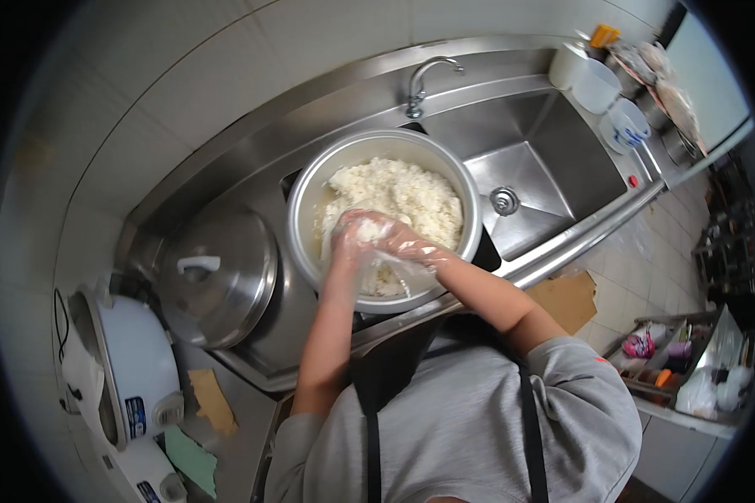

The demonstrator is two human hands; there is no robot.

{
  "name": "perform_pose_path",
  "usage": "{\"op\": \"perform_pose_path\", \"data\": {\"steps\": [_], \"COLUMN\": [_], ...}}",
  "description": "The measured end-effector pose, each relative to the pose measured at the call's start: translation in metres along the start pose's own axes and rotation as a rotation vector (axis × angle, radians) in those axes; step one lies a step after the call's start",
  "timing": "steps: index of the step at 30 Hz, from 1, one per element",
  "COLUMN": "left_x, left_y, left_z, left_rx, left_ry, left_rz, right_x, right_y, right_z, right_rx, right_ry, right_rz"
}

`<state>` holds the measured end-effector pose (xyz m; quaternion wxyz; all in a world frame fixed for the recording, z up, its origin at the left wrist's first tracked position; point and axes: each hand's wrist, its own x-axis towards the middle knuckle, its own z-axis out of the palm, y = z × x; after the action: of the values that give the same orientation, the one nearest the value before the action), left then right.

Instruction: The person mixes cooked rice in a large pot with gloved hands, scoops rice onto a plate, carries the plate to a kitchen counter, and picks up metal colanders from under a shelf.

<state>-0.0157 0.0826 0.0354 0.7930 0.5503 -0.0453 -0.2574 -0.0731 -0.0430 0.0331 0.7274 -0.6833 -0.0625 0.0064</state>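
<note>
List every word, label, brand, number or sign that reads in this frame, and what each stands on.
No text can be read with certainty.
Blue label on the large white appliance: too blurred to read.
Blue label at the bottom edge on the lower white appliance: too small to read.
Blue print on the whitish tub: too blurred to tell whether it is lettering.

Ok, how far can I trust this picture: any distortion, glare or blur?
Head view: fisheye bows the steel counter, corners black. Head view: bright reflections on sink basin and lid. Head view: rice reads fairly clearly, but glove shine muddles left hand and right hand; far-right shelving is dim and soft.
</note>
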Motion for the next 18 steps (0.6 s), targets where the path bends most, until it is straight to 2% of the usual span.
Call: {"op": "perform_pose_path", "data": {"steps": [2,5,7,10,12,13,15,18], "left_x": [0.001,0.011,-0.008,-0.009,0.003,-0.005,-0.022,0.001], "left_y": [0.003,-0.016,-0.001,-0.005,-0.021,-0.008,0.014,-0.035], "left_z": [0.002,-0.004,0.01,0.005,-0.014,-0.008,0.003,-0.029], "left_rx": [0.11,-0.169,-0.211,-0.308,-0.467,-0.479,-0.504,-0.431], "left_ry": [0.042,0.093,0.112,0.081,0.01,-0.018,-0.076,-0.106], "left_rz": [-0.014,-0.218,-0.23,-0.316,-0.416,-0.449,-0.513,-0.457], "right_x": [0.0,-0.002,0.002,0.003,0.007,0.009,0.008,0.006], "right_y": [-0.012,-0.025,-0.016,-0.021,-0.02,-0.019,-0.023,-0.02], "right_z": [0.0,-0.004,-0.01,-0.011,-0.011,-0.011,-0.018,-0.029], "right_rx": [0.118,0.159,0.123,0.181,-0.119,-0.271,-0.364,-0.513], "right_ry": [0.007,0.052,0.096,0.078,0.125,0.145,0.053,-0.031], "right_rz": [-0.013,0.04,0.148,0.183,0.296,0.348,0.352,0.248]}}
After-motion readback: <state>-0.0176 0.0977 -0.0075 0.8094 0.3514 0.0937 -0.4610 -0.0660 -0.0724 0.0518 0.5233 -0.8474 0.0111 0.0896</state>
